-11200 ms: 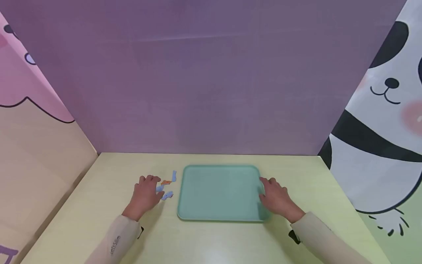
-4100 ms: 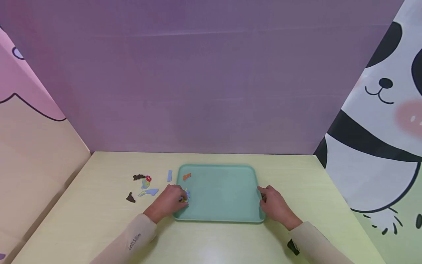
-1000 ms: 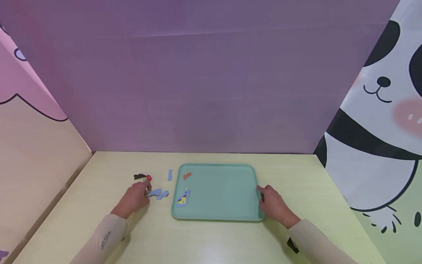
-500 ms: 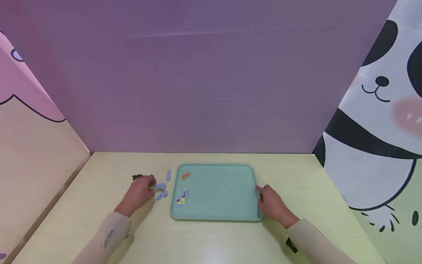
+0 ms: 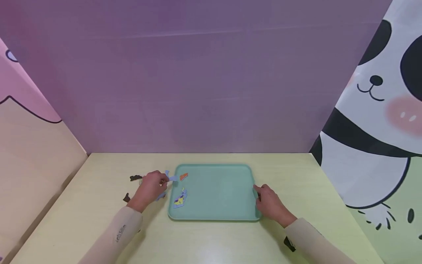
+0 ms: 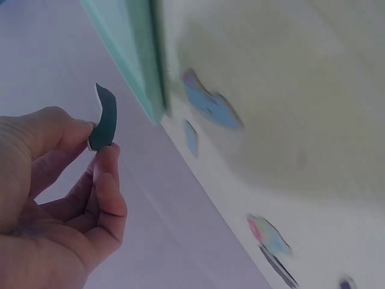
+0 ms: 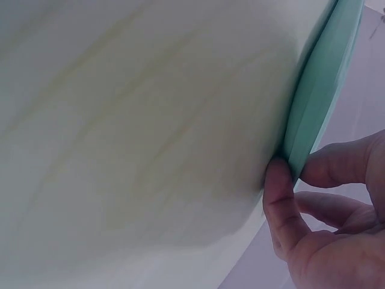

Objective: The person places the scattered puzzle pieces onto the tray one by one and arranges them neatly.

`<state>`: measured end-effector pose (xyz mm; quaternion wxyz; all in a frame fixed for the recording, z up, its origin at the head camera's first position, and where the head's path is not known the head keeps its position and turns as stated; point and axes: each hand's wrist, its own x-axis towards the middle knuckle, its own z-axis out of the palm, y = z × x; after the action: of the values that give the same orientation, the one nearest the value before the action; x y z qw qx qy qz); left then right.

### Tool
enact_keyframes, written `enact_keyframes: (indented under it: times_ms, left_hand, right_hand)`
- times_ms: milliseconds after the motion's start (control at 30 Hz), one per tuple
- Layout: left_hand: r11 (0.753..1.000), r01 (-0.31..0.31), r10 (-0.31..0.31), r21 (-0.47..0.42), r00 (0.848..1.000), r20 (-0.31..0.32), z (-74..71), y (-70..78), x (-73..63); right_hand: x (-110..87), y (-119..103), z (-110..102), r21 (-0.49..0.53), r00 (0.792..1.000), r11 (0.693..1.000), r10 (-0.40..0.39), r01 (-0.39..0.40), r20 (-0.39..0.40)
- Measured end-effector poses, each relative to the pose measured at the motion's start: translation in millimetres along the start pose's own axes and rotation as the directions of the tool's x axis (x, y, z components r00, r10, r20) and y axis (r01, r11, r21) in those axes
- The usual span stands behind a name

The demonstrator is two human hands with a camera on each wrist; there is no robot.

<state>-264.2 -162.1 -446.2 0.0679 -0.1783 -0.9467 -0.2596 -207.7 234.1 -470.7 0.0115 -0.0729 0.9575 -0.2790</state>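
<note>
Our left hand point(image 5: 150, 189) pinches a blue piece point(image 5: 173, 178) at the left edge of the tray point(image 5: 217, 194); our right hand point(image 5: 270, 203) grips the tray's right side. We seem midway through placing the piece, which calls for a low, gentle release.

On the table point(image 5: 211, 238) before the panel point(image 5: 211, 91) lies the tray point(image 5: 217, 194), inner pieces point(image 5: 183, 176) at its left end, loose pieces point(image 5: 135, 178) farther left, the left hand point(image 5: 150, 189) pinching a raised piece point(image 5: 173, 178) near its left rim, the right hand point(image 5: 271, 205) at its right.
</note>
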Motion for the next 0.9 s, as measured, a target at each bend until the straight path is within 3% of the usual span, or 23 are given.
enact_keyframes:
  times_ms: [233, 467, 600, 767, 900]
  left_hand:
    - [0.999, 0.04, -0.039, -0.008, 0.998, 0.058, 10.7, 21.6, 16.8]
    - [0.999, -0.008, 0.004, 0.053, 0.997, 0.082, 29.5, 38.4, 37.0]
    - [0.997, -0.004, -0.006, 0.082, 0.992, 0.123, 38.3, 48.2, 47.1]
    - [0.987, 0.034, -0.057, 0.155, 0.988, 0.146, 47.0, 60.3, 54.9]
    - [0.983, 0.099, -0.127, 0.153, 0.974, 0.188, 52.4, 68.3, 57.5]
  right_hand:
    - [0.6, -1.2, 0.3, 0.005, 1.0, 1.0, 0.01, -0.01, 0.001]
    - [-0.1, -3.9, 0.0, -0.004, 1.0, 1.0, 0.024, -0.024, 0.005]
    - [-0.9, -6.1, 0.1, -0.004, 1.0, 1.0, 0.027, -0.027, 0.006]
    - [-1.8, -8.0, 0.5, -0.009, 1.0, 1.0, 0.029, -0.029, 0.011]
    - [-3.0, -9.7, 0.4, -0.02, 1.0, 1.0, 0.019, -0.019, 0.001]
